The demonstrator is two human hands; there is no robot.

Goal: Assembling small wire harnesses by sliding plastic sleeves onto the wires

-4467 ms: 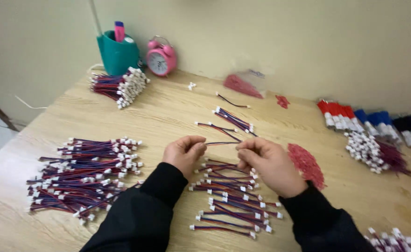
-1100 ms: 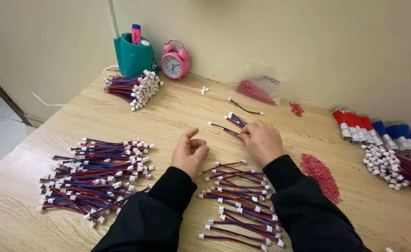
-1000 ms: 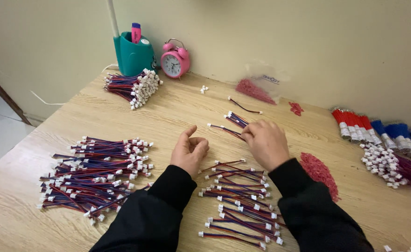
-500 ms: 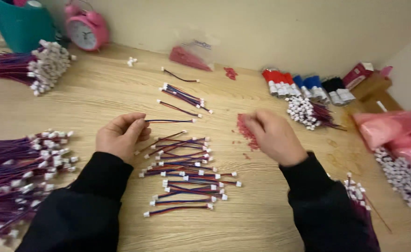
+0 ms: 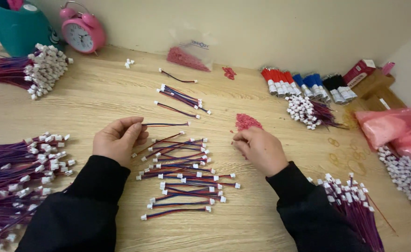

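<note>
My left hand (image 5: 118, 140) pinches one end of a short red-and-blue wire lead (image 5: 165, 124) that sticks out to the right above the wooden table (image 5: 98, 98). My right hand (image 5: 260, 149) rests with fingers curled at a small heap of red pieces (image 5: 246, 122); whether it holds one is hidden. Between my hands lies a column of short wire leads with white connectors (image 5: 182, 175). Both sleeves are black.
A big pile of leads (image 5: 14, 175) lies at the left, another bundle (image 5: 28, 70) far left. A pink alarm clock (image 5: 81, 30), teal holder (image 5: 18, 28), bag of red pieces (image 5: 184, 53), red, blue and black connector bundles (image 5: 303, 84), pink bags (image 5: 396, 130).
The view swung right. My right hand moved from the loose leads at the table's middle over to the red heap. My left hand now holds a single lead.
</note>
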